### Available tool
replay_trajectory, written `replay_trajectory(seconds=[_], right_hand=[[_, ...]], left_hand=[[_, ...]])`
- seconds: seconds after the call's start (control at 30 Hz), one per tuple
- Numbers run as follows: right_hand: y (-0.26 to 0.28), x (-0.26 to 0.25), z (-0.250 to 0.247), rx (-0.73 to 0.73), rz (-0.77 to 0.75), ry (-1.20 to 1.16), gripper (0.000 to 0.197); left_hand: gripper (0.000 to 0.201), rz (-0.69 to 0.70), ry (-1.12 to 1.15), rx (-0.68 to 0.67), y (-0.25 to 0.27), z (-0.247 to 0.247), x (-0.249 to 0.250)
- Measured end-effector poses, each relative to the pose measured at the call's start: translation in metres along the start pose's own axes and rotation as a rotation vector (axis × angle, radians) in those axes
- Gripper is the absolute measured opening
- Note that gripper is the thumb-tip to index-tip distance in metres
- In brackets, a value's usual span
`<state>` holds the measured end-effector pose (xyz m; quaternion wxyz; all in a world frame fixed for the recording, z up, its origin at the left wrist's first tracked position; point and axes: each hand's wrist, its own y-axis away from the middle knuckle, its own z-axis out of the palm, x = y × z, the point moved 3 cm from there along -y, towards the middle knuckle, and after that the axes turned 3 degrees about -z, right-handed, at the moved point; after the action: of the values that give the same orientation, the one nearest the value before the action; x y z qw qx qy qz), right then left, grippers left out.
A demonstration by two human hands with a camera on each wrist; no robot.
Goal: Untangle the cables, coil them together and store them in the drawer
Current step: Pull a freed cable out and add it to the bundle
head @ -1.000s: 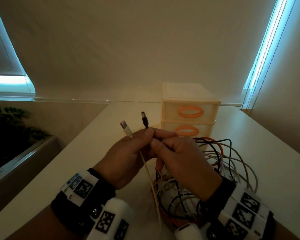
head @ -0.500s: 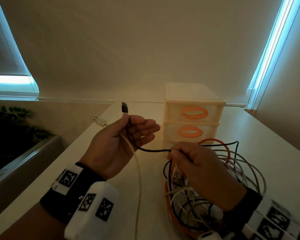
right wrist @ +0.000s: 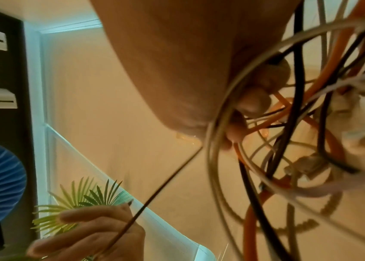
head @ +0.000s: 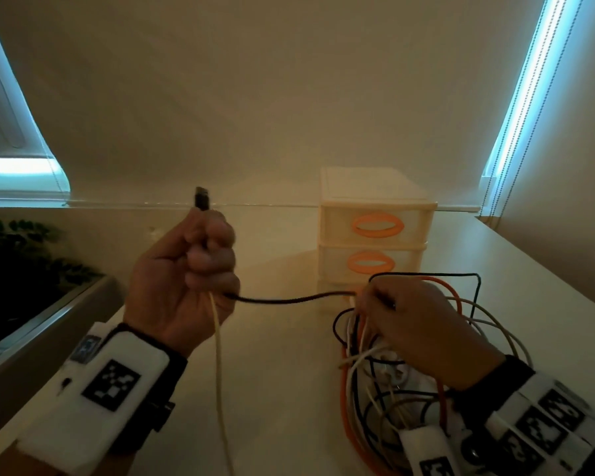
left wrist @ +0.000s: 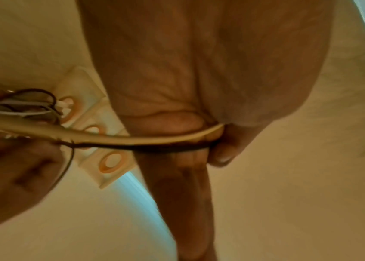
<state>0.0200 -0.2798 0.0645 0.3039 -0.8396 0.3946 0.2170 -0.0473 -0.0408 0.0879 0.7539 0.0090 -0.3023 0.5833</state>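
Observation:
My left hand (head: pixel 210 262) is raised in a fist round two cables. The black cable's USB plug (head: pixel 201 197) sticks up out of the fist. The black cable (head: pixel 289 299) runs almost level to my right hand (head: pixel 368 300), which pinches it at the edge of the tangle (head: pixel 392 400) of orange, black and white cables on the table. A cream cable (head: pixel 217 372) hangs down from the left fist. In the left wrist view both cables (left wrist: pixel 154 141) cross under my curled fingers. In the right wrist view the black cable (right wrist: pixel 154 196) leads off to the left hand (right wrist: pixel 92 234).
A cream drawer unit (head: pixel 337 231) with orange oval handles stands shut just behind the tangle. The pale table (head: pixel 289 407) ends at a ledge on the left, with a green plant (head: pixel 21 255) beyond it. A wall and window blinds lie behind.
My left hand has lifted and closed into a fist round the black and cream cables. The black cable is drawn straighter between the hands. The white plug is out of sight.

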Motion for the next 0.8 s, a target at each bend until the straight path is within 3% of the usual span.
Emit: replay_trajectory(seconds=[0.1,0.17,0.27,0.37,0.47,0.53,0.6,0.7,0.8], right_hand=[[-0.007,0.0,-0.004,0.226,0.073,-0.104,0.028],[-0.007,-0.004,-0.006,0.278,0.093,-0.207,0.027],[-0.002,-0.017,-0.009,0.271,0.063,-0.409,0.021],[0.006,-0.029,-0.007,0.234,-0.086,-0.466,0.013],[0.011,-0.035,-0.006,0.226,-0.306,-0.314,0.012],[0.013,-0.037,-0.001,0.1,-0.384,-0.28,0.011],[0.012,-0.038,0.009,-0.012,-0.421,-0.268,0.013],[0.012,-0.038,0.018,-0.021,-0.46,-0.228,0.011],[0.011,-0.031,0.015,-0.066,-0.328,-0.175,0.012]], left_hand=[[0.034,-0.213,-0.225,-0.035,-0.003,-0.004,-0.037],[0.034,-0.328,-0.389,0.011,-0.004,-0.01,-0.059],[0.038,-0.456,-0.328,0.07,-0.007,-0.01,-0.073],[0.045,-0.367,-0.295,0.142,-0.012,-0.012,-0.069],[0.046,-0.246,-0.236,0.124,-0.019,-0.018,-0.061],[0.046,-0.167,-0.175,0.112,-0.02,-0.019,-0.056],[0.045,-0.099,-0.226,0.134,-0.021,-0.019,-0.053],[0.046,-0.041,-0.247,0.087,-0.02,-0.016,-0.052],[0.048,0.014,-0.158,0.123,-0.019,-0.023,-0.045]])
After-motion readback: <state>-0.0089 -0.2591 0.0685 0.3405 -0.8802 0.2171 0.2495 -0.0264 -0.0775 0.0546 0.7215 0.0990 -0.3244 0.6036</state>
